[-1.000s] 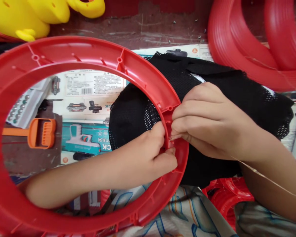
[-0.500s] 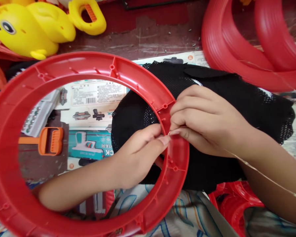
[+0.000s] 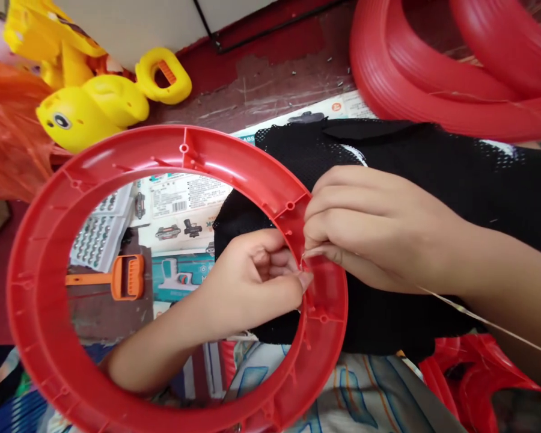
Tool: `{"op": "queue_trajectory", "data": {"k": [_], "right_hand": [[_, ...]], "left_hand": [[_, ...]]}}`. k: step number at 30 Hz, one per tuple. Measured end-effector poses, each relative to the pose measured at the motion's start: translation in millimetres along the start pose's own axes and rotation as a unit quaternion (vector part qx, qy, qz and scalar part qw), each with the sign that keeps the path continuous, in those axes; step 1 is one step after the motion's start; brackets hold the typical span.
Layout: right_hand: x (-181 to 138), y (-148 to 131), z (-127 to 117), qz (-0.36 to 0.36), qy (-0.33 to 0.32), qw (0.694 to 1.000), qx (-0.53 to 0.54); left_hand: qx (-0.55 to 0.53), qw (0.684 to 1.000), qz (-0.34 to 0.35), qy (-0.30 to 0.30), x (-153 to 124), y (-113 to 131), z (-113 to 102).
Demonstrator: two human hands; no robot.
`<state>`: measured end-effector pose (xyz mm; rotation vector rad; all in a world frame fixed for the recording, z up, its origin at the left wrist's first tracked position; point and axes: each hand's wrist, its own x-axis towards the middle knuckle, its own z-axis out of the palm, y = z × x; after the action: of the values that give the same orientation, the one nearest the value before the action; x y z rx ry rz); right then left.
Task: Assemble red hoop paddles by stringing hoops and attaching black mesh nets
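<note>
A large red plastic ring [image 3: 40,288], its ribbed hollow side facing me, is tilted over black mesh cloth [image 3: 455,180]. Through the ring's opening reaches my left hand [image 3: 256,282], thumb and curled fingers closed about the inner rim at the right side. Just beside it, my right hand [image 3: 365,222] pinches a thin pale string [image 3: 460,308] between thumb and forefinger. A short bit of that string shows near both thumb tips. Its long end trails past my right wrist to the right edge. The fingertips behind the rim are partly hidden.
More red rings [image 3: 388,72] lie at the back right. Yellow toy animals [image 3: 92,111] and an orange bag [image 3: 9,132] are at the left. An orange toy shovel [image 3: 128,276], a tray of small round pieces [image 3: 100,234] and printed cardboard [image 3: 175,204] show through the ring.
My left thumb has moved down along the inner rim, a little away from the right hand's pinch. The ring sits slightly farther right, and the view has shifted, showing more at the left.
</note>
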<state>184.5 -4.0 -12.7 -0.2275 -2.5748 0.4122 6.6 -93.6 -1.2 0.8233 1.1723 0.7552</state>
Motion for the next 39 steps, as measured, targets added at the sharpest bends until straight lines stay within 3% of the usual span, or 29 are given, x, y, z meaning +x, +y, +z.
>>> {"op": "queue_trajectory", "data": {"k": [8, 13, 16, 22, 25, 39], "right_hand": [[2.7, -1.3, 1.2, 0.006, -0.024, 1.0, -0.013], [0.1, -0.5, 1.5, 0.002, -0.026, 1.0, -0.001], [-1.4, -0.6, 1.7, 0.004, -0.024, 1.0, 0.019], [-2.3, -1.1, 2.8, 0.006, 0.0, 0.997, 0.076], [-2.1, -1.2, 3.9, 0.006, -0.001, 0.997, 0.076], [-2.1, -0.7, 2.2, -0.003, -0.01, 0.998, 0.058]], "left_hand": [[-0.015, 0.994, 0.08, 0.075, 4.4, -5.0, 1.6], [-0.013, 0.989, 0.118, 0.089, 6.1, -2.4, 8.2], [0.016, 0.987, 0.142, 0.069, 4.8, -5.4, 3.7], [0.051, 0.98, 0.185, -0.048, 0.8, -13.3, -12.3], [0.048, 0.981, 0.181, -0.055, 0.7, -13.5, -13.8], [0.081, 0.985, 0.151, 0.015, -0.1, -9.2, -4.9]]}}
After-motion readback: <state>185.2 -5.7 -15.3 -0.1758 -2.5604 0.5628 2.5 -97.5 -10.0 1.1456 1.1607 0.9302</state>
